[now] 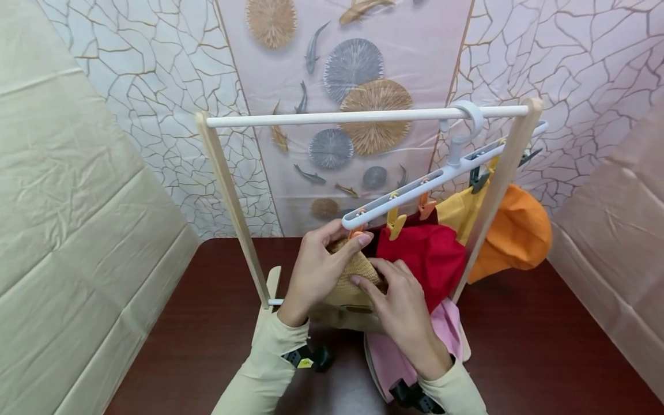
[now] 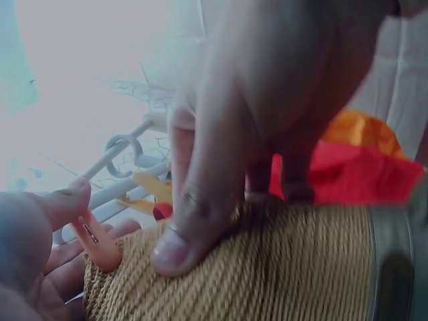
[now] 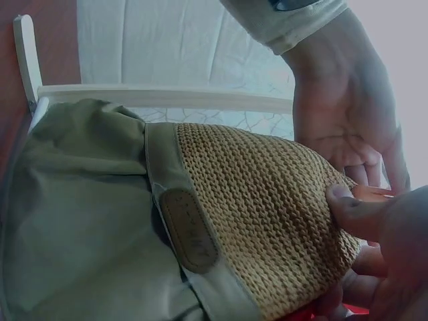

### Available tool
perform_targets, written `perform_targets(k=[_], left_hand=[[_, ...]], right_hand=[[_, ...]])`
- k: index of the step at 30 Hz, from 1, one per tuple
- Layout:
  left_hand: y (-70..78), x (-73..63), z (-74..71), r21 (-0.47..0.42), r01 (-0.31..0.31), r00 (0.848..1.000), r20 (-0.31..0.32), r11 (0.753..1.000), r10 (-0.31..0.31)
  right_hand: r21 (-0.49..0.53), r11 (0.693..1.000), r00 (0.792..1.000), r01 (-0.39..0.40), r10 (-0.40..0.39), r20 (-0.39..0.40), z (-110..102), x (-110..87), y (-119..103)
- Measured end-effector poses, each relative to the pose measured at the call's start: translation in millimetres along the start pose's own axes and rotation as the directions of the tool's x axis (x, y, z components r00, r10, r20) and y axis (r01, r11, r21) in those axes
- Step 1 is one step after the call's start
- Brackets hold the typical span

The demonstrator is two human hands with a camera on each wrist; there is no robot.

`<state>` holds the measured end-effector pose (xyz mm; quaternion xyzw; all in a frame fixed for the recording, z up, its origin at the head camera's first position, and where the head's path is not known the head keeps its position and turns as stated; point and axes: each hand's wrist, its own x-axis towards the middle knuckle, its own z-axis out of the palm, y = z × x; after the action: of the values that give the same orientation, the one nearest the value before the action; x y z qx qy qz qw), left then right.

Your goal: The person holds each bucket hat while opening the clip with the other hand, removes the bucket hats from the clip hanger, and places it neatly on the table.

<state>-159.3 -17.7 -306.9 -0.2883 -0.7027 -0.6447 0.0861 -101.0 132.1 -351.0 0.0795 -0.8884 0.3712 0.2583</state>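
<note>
In the head view my left hand [image 1: 324,262] pinches an orange clothespin [image 2: 100,247] at the near end of the white clip hanger [image 1: 399,193]. The clothespin's lower end overlaps the edge of a hat [image 3: 267,207] with a tan woven part, an olive cloth part and a brown label patch [image 3: 189,231]. Gripping that woven part, my right hand [image 1: 404,300] has its thumb on the face turned to me and its fingers behind. The olive cloth hangs below both hands. Part of the hat is hidden by the hands.
The hanger hooks over the white bar [image 1: 332,117] of a wooden rack. Farther along it hang red [image 1: 425,253], yellow [image 1: 459,210] and orange [image 1: 510,236] cloth items near several clothespins. A pink cloth item [image 1: 386,357] lies on the dark table [image 1: 171,340].
</note>
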Motion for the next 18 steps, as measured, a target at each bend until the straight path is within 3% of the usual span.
perform_targets(k=[11,18], left_hand=[[-0.2,1.4,-0.5,-0.025,0.050,0.999,0.011,0.998,-0.050],[-1.6,0.6,-3.6,-0.060,0.062,0.998,0.005,0.996,-0.062]], right_hand=[[-0.032,0.999,1.000,0.019,-0.020,-0.016,-0.9,-8.5,0.2],[-0.062,0.998,0.987,-0.020,0.030,0.157,2.5,-16.4,3.6]])
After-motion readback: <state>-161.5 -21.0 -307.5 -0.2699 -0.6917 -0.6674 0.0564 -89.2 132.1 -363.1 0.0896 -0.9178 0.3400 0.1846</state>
